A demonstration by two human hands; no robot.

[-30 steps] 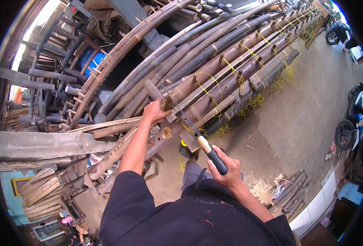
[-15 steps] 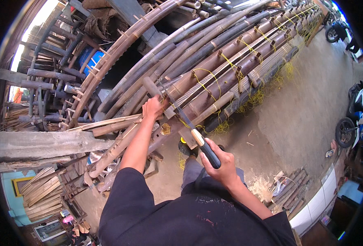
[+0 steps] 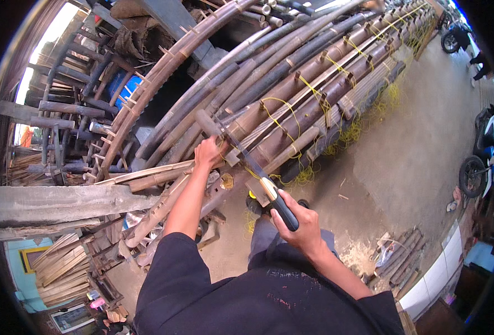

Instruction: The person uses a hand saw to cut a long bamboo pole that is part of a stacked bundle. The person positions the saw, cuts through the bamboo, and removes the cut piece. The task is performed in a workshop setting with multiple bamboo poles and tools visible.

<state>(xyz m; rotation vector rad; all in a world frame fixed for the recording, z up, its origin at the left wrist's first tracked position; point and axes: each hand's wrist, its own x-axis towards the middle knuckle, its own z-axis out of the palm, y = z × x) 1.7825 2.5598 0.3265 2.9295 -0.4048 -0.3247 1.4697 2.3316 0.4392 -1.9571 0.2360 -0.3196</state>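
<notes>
1. Grey-bladed handsaw [image 3: 268, 188] had slid fwd; R hand [image 3: 301, 223] clamped its black-and-tan handle [image 3: 285, 213].
2. Blade [image 3: 248, 160] lay over round brown bamboo pole [image 3: 269, 147]; prob. sawing.
3. L hand [image 3: 206, 152] nearby, grip hidden, couldn't tell; next stroke likely needed bracing.

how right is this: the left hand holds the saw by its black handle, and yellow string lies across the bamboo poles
One slip: the head view shows the right hand holding the saw by its black handle. The rest stands.
</notes>
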